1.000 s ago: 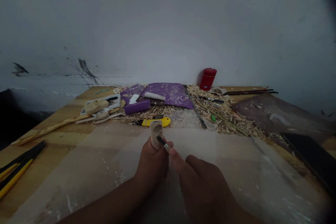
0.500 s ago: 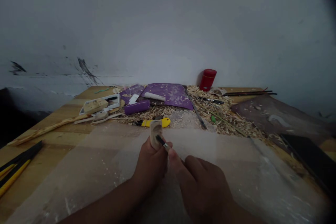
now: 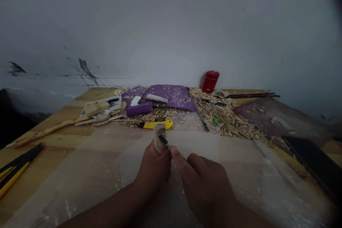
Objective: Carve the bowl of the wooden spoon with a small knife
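Observation:
My left hand (image 3: 155, 164) is closed round a small pale block of wood (image 3: 159, 141), whose upper end stands up out of the fist. A shallow hollow shows in the block's near face. My right hand (image 3: 204, 181) grips a carving gouge (image 3: 165, 140) with a dark blade and a shiny metal collar; its handle is mostly hidden in the fingers. The blade's tip rests against the hollow. Both hands are close together above a translucent plastic sheet (image 3: 197, 146). Just behind the block lies a yellow utility knife (image 3: 165, 124).
Wood shavings (image 3: 232, 121) cover the table's back. Among them lie a purple folder (image 3: 177, 96), a purple roll (image 3: 139, 109) and a red canister (image 3: 210, 82). A white tray (image 3: 116, 105) holds a wooden piece. Black-yellow tools (image 3: 18, 171) lie left, a dark flat slab (image 3: 312, 164) right.
The gouge and my right hand have moved slightly up and away from me along the block's face. My left hand keeps its hold, nearly still.

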The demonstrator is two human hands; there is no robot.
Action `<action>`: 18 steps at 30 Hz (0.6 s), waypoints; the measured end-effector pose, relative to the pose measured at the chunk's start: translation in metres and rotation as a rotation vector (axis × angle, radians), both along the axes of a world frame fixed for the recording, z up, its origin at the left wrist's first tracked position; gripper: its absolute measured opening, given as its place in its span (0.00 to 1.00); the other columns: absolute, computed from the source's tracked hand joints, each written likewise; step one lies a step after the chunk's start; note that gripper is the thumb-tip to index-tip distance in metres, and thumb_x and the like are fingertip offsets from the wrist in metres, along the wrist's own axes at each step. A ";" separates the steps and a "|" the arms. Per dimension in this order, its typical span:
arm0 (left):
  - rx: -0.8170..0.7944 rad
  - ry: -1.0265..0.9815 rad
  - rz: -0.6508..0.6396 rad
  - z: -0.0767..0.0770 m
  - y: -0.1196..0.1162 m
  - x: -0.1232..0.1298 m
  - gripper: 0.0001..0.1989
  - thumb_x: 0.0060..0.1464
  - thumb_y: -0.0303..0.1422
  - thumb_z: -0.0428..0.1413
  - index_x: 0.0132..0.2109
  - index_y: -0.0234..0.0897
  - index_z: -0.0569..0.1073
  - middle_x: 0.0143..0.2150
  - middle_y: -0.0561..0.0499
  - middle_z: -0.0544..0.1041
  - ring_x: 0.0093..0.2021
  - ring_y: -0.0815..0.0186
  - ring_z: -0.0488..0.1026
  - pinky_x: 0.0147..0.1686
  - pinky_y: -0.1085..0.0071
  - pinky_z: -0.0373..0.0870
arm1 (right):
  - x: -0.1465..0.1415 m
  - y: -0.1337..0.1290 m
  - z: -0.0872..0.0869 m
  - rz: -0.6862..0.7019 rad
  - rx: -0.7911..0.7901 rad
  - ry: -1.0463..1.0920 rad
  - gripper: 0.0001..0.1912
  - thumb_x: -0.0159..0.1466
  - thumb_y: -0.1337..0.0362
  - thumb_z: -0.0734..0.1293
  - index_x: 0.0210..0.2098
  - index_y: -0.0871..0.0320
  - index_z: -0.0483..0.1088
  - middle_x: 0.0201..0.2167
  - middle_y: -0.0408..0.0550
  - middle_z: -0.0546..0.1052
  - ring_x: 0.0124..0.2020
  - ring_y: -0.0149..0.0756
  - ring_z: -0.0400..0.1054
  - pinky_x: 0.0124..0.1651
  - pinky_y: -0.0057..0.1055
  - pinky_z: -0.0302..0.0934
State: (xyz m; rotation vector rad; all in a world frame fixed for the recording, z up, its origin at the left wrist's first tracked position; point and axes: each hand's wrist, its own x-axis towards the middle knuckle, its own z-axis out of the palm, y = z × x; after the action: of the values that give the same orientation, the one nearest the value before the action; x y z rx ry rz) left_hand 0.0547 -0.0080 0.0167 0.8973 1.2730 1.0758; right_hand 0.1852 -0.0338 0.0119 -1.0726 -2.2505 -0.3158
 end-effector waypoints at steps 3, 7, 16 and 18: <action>-0.025 0.005 -0.022 -0.001 0.001 0.001 0.09 0.47 0.36 0.53 0.27 0.39 0.59 0.11 0.62 0.59 0.10 0.75 0.53 0.09 0.79 0.51 | 0.003 0.002 0.003 0.054 -0.171 0.111 0.20 0.61 0.72 0.53 0.53 0.64 0.59 0.22 0.47 0.70 0.21 0.35 0.64 0.21 0.29 0.55; -0.058 -0.003 -0.019 -0.001 0.002 0.001 0.10 0.44 0.35 0.53 0.26 0.40 0.57 0.09 0.63 0.57 0.09 0.75 0.52 0.08 0.79 0.51 | 0.008 0.000 0.007 0.132 -0.444 0.384 0.20 0.62 0.70 0.55 0.54 0.55 0.58 0.32 0.45 0.73 0.32 0.32 0.67 0.35 0.28 0.60; -0.031 -0.168 -0.075 -0.003 0.004 -0.004 0.10 0.38 0.33 0.55 0.26 0.40 0.59 0.08 0.64 0.58 0.07 0.76 0.51 0.06 0.80 0.50 | 0.020 -0.005 0.015 0.165 -0.416 0.165 0.23 0.60 0.72 0.56 0.55 0.57 0.58 0.20 0.42 0.66 0.19 0.31 0.59 0.21 0.27 0.51; -0.046 -0.158 -0.061 -0.002 0.002 -0.002 0.10 0.38 0.32 0.55 0.26 0.40 0.59 0.08 0.64 0.57 0.07 0.76 0.51 0.07 0.80 0.51 | 0.020 -0.004 0.018 0.175 -0.403 0.166 0.23 0.60 0.72 0.56 0.54 0.58 0.58 0.20 0.42 0.66 0.18 0.31 0.59 0.21 0.27 0.49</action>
State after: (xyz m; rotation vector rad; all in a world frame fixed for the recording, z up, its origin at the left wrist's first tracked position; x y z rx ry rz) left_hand 0.0524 -0.0062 0.0149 0.7957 1.1285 1.0447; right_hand 0.2050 -0.0379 0.0298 -1.0417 -2.2886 0.3029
